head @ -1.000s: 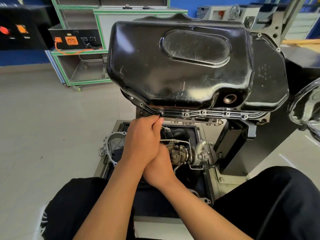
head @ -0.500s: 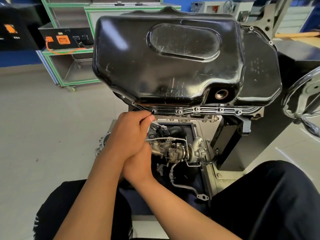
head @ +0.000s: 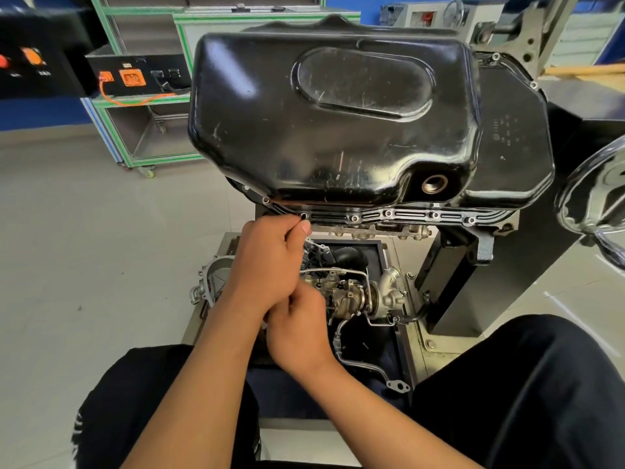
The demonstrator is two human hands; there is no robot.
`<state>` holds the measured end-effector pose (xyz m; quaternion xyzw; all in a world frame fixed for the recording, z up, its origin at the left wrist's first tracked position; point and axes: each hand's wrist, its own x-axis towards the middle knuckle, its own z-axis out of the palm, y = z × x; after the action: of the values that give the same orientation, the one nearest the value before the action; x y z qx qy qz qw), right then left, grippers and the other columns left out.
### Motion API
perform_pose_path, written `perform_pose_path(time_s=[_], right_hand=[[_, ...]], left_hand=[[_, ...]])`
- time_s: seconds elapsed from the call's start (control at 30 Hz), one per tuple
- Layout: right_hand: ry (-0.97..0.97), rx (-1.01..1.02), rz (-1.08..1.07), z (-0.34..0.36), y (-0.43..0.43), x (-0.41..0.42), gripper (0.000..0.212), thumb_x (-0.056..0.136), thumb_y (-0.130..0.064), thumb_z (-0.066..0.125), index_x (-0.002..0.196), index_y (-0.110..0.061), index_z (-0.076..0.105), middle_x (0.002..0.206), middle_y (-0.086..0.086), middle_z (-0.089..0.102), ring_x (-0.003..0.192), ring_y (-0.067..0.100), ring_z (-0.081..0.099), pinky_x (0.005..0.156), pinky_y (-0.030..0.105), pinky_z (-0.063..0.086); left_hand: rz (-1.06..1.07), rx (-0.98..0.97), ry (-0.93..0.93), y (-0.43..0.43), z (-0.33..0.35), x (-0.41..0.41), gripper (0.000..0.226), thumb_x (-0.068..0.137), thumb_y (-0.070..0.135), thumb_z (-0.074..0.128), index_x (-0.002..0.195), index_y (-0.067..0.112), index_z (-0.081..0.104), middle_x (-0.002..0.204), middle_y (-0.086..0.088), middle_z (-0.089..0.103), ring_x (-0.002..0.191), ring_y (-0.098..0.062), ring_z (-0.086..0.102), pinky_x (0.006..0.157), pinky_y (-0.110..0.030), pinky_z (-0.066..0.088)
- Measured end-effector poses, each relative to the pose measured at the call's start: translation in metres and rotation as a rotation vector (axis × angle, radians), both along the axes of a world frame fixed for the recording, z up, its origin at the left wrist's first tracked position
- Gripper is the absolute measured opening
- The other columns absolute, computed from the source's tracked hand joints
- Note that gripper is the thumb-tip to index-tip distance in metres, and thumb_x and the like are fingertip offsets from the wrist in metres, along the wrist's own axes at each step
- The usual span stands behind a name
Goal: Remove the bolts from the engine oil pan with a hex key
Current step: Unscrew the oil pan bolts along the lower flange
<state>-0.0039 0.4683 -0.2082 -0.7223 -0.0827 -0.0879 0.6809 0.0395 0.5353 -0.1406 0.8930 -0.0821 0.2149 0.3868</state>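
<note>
Left hand (head: 270,262) has backed off the oil pan (head: 331,123) flange, fingers pinching a small item. The hole (head: 303,215) appears empty, so the bolt is judged out. Right hand (head: 301,330) curled, contents hidden.

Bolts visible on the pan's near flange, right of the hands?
4, left to right: bolt, bolt, bolt, bolt by the right corner. The spot at the left hand's fingertips is unclear; more may be hidden.
</note>
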Motion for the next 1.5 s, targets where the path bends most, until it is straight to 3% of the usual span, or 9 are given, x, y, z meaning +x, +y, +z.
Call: perform_pose_path(time_s=[0.1,0.23,0.37,0.5,0.77,1.0,1.13,1.37,1.5], right_hand=[[0.003,-0.028,0.028,-0.004,-0.016,0.000,0.031,0.099,-0.005,0.046,0.069,-0.009,0.055,0.062,0.009,0.060,0.054,0.015,0.049,0.051,0.034,0.040],[-0.019,-0.100,0.055,-0.005,-0.033,0.003,0.035,0.104,-0.012,0.046,0.070,-0.010,0.053,0.058,0.009,0.053,0.053,0.013,0.043,0.050,0.036,0.036],[0.003,-0.166,0.121,-0.007,-0.045,0.009,0.040,0.106,-0.021,0.045,0.070,-0.007,0.052,0.057,0.007,0.051,0.054,0.014,0.042,0.053,0.042,0.037],[0.081,-0.206,0.234,-0.001,-0.058,0.015,0.040,0.107,-0.023,0.044,0.069,-0.014,0.051,0.053,-0.009,0.051,0.049,0.010,0.044,0.051,0.029,0.037],[0.059,-0.305,0.335,0.013,-0.074,0.022,0.042,0.107,-0.019,0.043,0.069,-0.005,0.056,0.058,0.005,0.056,0.054,0.011,0.049,0.059,0.025,0.041],[0.077,-0.194,0.261,0.003,-0.087,0.021,0.041,0.106,-0.017,0.047,0.068,-0.001,0.049,0.056,0.002,0.045,0.051,0.012,0.039,0.051,0.024,0.035],[0.036,-0.136,0.146,0.006,-0.108,0.027,0.046,0.099,-0.034,0.057,0.065,-0.003,0.050,0.056,-0.001,0.039,0.053,0.009,0.033,0.051,0.020,0.032],[0.023,0.155,-0.141,0.026,-0.120,0.047,0.043,0.084,-0.046,0.072,0.054,-0.019,0.058,0.054,0.008,0.039,0.054,0.022,0.029,0.050,0.028,0.032],[-0.015,0.278,-0.236,0.025,-0.107,0.045,0.039,0.090,-0.036,0.071,0.056,-0.021,0.060,0.052,0.004,0.042,0.050,0.019,0.034,0.047,0.027,0.033]], left_hand=[[0.044,-0.068,0.015,-0.009,-0.003,-0.001,0.041,0.099,0.025,0.053,0.065,0.004,0.061,0.056,-0.008,0.061,0.059,-0.027,0.058,0.061,-0.040,0.045],[0.099,-0.135,0.031,-0.016,-0.006,0.000,0.040,0.100,0.025,0.053,0.068,0.003,0.065,0.058,-0.006,0.063,0.059,-0.022,0.059,0.064,-0.041,0.047],[0.089,-0.244,0.066,-0.018,-0.009,-0.001,0.036,0.100,0.023,0.054,0.072,0.008,0.071,0.057,0.004,0.064,0.054,-0.008,0.057,0.055,-0.020,0.044],[0.075,-0.340,0.112,-0.021,-0.010,0.000,0.033,0.101,0.024,0.053,0.074,0.018,0.072,0.060,0.009,0.067,0.043,0.004,0.050,0.049,-0.013,0.037],[0.163,-0.439,0.116,-0.030,-0.013,-0.001,0.035,0.101,0.026,0.053,0.068,0.030,0.066,0.067,0.020,0.070,0.057,-0.001,0.063,0.055,-0.009,0.044],[0.186,-0.645,0.168,-0.045,-0.011,-0.007,0.030,0.101,0.026,0.052,0.077,0.021,0.069,0.069,0.008,0.074,0.066,-0.005,0.066,0.077,-0.036,0.057],[0.128,-0.956,0.309,-0.052,-0.004,-0.007,0.026,0.104,0.023,0.048,0.086,0.013,0.066,0.074,0.002,0.076,0.049,-0.001,0.058,0.058,-0.026,0.056],[0.038,-1.589,0.443,-0.065,0.016,-0.010,0.016,0.101,0.006,0.051,0.090,0.004,0.061,0.081,-0.013,0.075,0.068,-0.017,0.068,0.068,-0.031,0.062],[0.120,-1.686,0.351,-0.080,0.014,-0.012,0.012,0.100,0.006,0.053,0.092,0.006,0.062,0.076,-0.010,0.074,0.063,-0.014,0.067,0.067,-0.029,0.061]])
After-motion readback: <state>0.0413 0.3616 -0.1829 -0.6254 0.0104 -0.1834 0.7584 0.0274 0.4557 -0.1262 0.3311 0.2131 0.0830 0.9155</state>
